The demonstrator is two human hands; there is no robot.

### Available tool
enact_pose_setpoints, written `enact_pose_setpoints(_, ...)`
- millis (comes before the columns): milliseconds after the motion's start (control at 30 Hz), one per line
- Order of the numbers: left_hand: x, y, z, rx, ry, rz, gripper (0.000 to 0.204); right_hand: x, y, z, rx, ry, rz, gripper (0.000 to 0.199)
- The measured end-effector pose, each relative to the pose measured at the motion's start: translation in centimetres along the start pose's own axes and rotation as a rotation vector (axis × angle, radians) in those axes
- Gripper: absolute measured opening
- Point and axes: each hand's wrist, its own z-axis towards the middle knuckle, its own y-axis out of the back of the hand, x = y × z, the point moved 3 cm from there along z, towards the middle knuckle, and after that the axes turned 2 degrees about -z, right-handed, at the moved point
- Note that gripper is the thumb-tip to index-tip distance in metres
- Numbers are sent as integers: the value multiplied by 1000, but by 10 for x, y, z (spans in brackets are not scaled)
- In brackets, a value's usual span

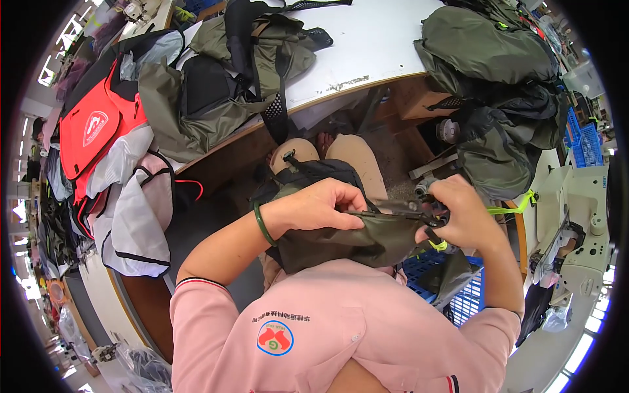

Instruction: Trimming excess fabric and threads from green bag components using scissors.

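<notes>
An olive-green bag piece (pixel 347 236) with black straps lies across my lap. My left hand (pixel 321 206), with a green bangle on the wrist, pinches its upper edge along a dark zipper line. My right hand (pixel 458 213) grips the same edge at the right end, around small black scissors (pixel 426 215) and next to a yellow-green cord (pixel 438 245). Both hands hold the fabric taut between them.
A white worktable (pixel 367 46) ahead carries an olive backpack (pixel 229 78). Red and white bags (pixel 105 131) are piled at the left, more olive bags (pixel 498 85) at the right. A blue crate (pixel 452 288) sits low at the right, beside a white sewing machine (pixel 576 216).
</notes>
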Motion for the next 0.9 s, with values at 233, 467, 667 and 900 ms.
enact_pose_setpoints(233,-3,-3,-1,10,-13,-29,12,3,19,-1,95,79,-345,56)
enact_pose_setpoints(467,-5,-5,-4,-12,-27,-22,12,9,17,1,186,24,-333,52)
enact_pose_setpoints(667,-6,-7,-5,-12,-55,23,13,2,10,-4,208,-7,-404,51)
enact_pose_setpoints(900,-8,-8,-5,-10,-58,63,13,7,14,-3,156,34,-365,50)
